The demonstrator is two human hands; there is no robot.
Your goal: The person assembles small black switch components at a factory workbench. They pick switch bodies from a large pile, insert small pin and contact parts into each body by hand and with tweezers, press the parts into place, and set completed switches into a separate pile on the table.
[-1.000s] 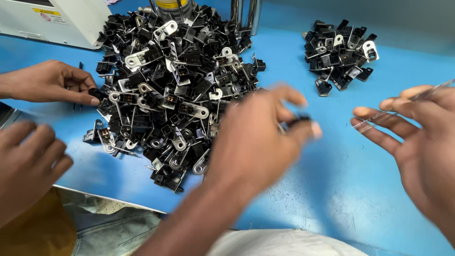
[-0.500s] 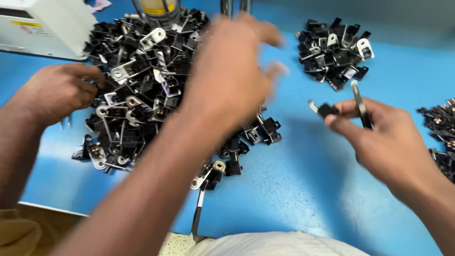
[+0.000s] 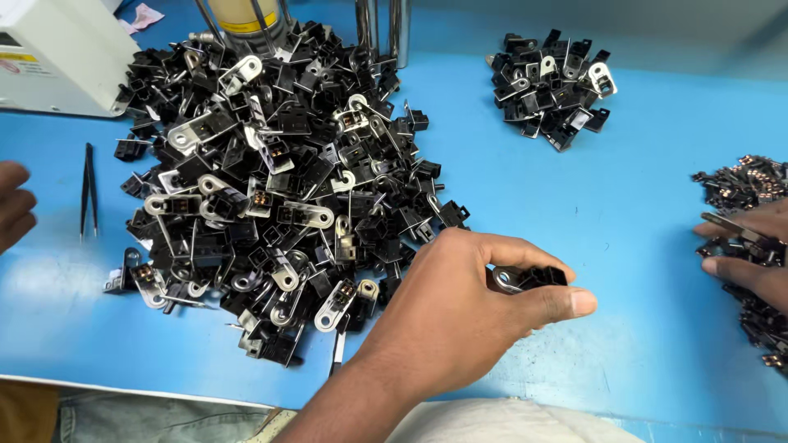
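Since half a second ago, my left hand (image 3: 460, 320) has dropped from the top of the big heap to the lower middle of the frame, and the view has swung left, so the heap now fills the centre-left. Its thumb and fingers are pinched around a black clip part (image 3: 532, 277) with a bit of bright metal showing, held just off the blue table (image 3: 574, 189) to the right of the heap's lower edge.

My right hand (image 3: 751, 254) has slid out to the right edge of the frame. It rests on a dark pile of small parts (image 3: 743, 184), fingers curled loosely over what looks like a thin metal tool; I cannot tell how firmly it grips.

As for progress, I judge it early. The large heap of black and silver clips (image 3: 279, 189) is still very big, while the small pile of clips (image 3: 550, 90) in the upper right holds only a modest number. One piece is in hand now; nearly everything else waits.

Another person's hand (image 3: 15, 205) sits at the left edge, near a pair of tweezers (image 3: 89, 190) lying flat on the table. A white machine (image 3: 57, 53) occupies the upper left corner, and metal posts (image 3: 377, 25) stand behind the heap.
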